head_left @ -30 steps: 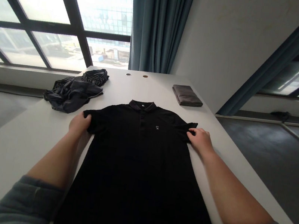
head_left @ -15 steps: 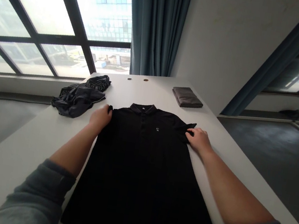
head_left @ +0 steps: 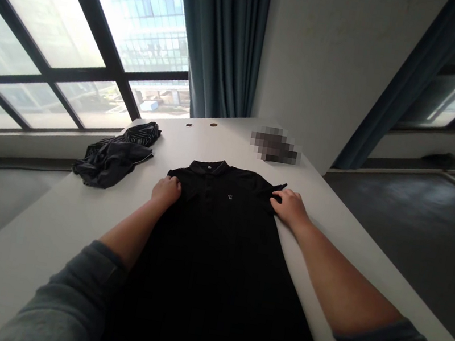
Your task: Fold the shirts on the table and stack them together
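A black polo shirt [head_left: 217,261] lies front side up, its collar at the far end and a small light logo on the chest. My left hand [head_left: 168,190] is closed at the shirt's left shoulder edge, over the sleeve there; its fingertips are partly hidden against the black cloth. On the other side, my right hand [head_left: 291,206] pinches the right sleeve, whose corner sticks out past the fingers. The near end of the shirt reaches down to my body, where its hem is hard to make out.
The shirt is spread on a white table [head_left: 48,240]. Crumpled dark clothes [head_left: 114,161], partly striped, lie at the far left. A blurred-out brown item [head_left: 274,145] sits at the far right. Beyond the table are a blue curtain [head_left: 225,43] and windows.
My left hand has moved inward from the sleeve's outer edge onto the shirt's left side. My right hand still pinches the right sleeve. The view has shifted slightly.
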The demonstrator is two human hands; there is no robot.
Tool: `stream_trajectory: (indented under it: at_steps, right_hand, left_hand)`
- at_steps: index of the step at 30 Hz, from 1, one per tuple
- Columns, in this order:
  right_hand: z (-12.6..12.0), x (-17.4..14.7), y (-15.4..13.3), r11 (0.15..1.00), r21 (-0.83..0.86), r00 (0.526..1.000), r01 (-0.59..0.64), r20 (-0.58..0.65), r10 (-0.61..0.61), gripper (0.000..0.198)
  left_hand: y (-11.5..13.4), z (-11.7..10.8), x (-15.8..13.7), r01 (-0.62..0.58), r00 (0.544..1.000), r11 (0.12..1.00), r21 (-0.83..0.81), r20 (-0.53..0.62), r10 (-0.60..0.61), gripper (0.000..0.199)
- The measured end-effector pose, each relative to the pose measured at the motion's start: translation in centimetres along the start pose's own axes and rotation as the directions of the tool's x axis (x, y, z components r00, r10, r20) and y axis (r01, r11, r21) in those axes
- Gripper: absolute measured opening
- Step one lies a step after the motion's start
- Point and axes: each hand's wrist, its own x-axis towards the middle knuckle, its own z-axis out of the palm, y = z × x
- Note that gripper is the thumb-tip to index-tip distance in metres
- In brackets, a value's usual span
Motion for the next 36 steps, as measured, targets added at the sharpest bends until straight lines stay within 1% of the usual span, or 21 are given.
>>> stream_trajectory:
  at_steps: [3, 8, 11, 14, 15, 17, 19, 20, 22, 24, 26, 28, 29, 32, 34, 36]
  right_hand:
    - [-0.1, 0.0, -0.1, 1.0, 0.021, 1.0, -0.004, 0.016, 0.003, 0.037]
    - [0.2, 0.1, 0.3, 0.998, 0.067, 1.0, 0.01, 0.003, -0.01, 0.036]
    - [0.3, 0.2, 0.4, 0.991, 0.13, 1.0, 0.019, -0.015, -0.018, 0.039]
    - [0.3, 0.2, 0.3, 0.974, 0.224, 0.997, 0.019, -0.071, -0.003, 0.044]
    - [0.3, 0.1, 0.2, 0.966, 0.256, 0.996, 0.021, -0.094, 0.004, 0.046]
    - [0.3, 0.0, 0.0, 0.95, 0.311, 0.991, 0.028, -0.135, 0.015, 0.051]
    - [0.3, -0.1, -0.1, 0.934, 0.355, 0.985, 0.032, -0.169, 0.031, 0.056]
    - [0.3, -0.2, -0.2, 0.927, 0.373, 0.983, 0.03, -0.182, 0.041, 0.058]
    - [0.3, -0.2, -0.3, 0.915, 0.402, 0.98, 0.022, -0.192, 0.06, 0.062]
    - [0.3, -0.1, -0.7, 0.907, 0.421, 0.979, 0.019, -0.192, 0.069, 0.064]
    - [0.1, 0.0, -1.4, 0.904, 0.427, 0.978, 0.031, -0.2, 0.061, 0.066]
    - [-0.3, 0.2, -2.7, 0.904, 0.419, 0.974, 0.083, -0.227, 0.016, 0.068]
    - [-0.5, 0.2, -3.5, 0.904, 0.409, 0.97, 0.126, -0.242, -0.026, 0.07]
    - [-1.0, -0.2, -6.4, 0.886, 0.354, 0.945, 0.298, -0.238, -0.223, 0.074]
    - [-0.9, -1.0, -8.3, 0.858, 0.309, 0.912, 0.41, -0.169, -0.375, 0.075]
    - [-0.7, -1.9, -9.7, 0.812, 0.295, 0.857, 0.504, -0.052, -0.513, 0.073]
  left_hand:
    - [-1.3, 1.4, 0.6, -0.011, 1.0, 1.0, 0.026, 0.012, 0.01, 0.059]
    - [-2.0, 3.8, 1.5, 0.009, 0.997, 0.999, 0.038, 0.073, -0.012, 0.075]
    - [-2.1, 4.2, 2.0, 0.032, 0.996, 0.999, 0.036, 0.084, -0.035, 0.078]
    - [-1.9, 4.0, 2.0, 0.04, 0.997, 0.998, 0.047, 0.069, -0.043, 0.076]
    - [-1.8, 3.8, 1.8, 0.03, 0.998, 0.998, 0.055, 0.047, -0.033, 0.075]
    - [-1.5, 3.3, 1.1, -0.003, 0.999, 0.998, 0.068, -0.041, 0.006, 0.068]
    - [-1.1, 2.7, 0.2, -0.028, 0.989, 0.998, 0.063, -0.142, 0.037, 0.061]
    - [-1.0, 2.5, -0.3, -0.037, 0.985, 0.998, 0.049, -0.166, 0.044, 0.06]
    - [-0.7, 2.2, -1.5, -0.073, 0.987, 0.997, -0.002, -0.144, 0.072, 0.061]
    - [-0.7, 2.5, -2.6, -0.151, 0.985, 0.988, -0.04, -0.084, 0.148, 0.06]
    - [-0.8, 3.1, -3.4, -0.225, 0.974, 0.974, -0.04, -0.041, 0.223, 0.059]
    - [-1.0, 3.7, -3.9, -0.244, 0.97, 0.969, -0.023, 0.005, 0.245, 0.062]
    - [-1.0, 3.9, -4.0, -0.243, 0.97, 0.97, -0.02, 0.028, 0.243, 0.063]
    - [-1.2, 4.1, -3.9, -0.237, 0.969, 0.971, -0.028, 0.065, 0.239, 0.064]
    - [-1.2, 4.0, -3.9, -0.243, 0.967, 0.97, -0.027, 0.067, 0.245, 0.065]
    - [-1.2, 3.9, -3.8, -0.251, 0.965, 0.968, -0.026, 0.066, 0.252, 0.066]
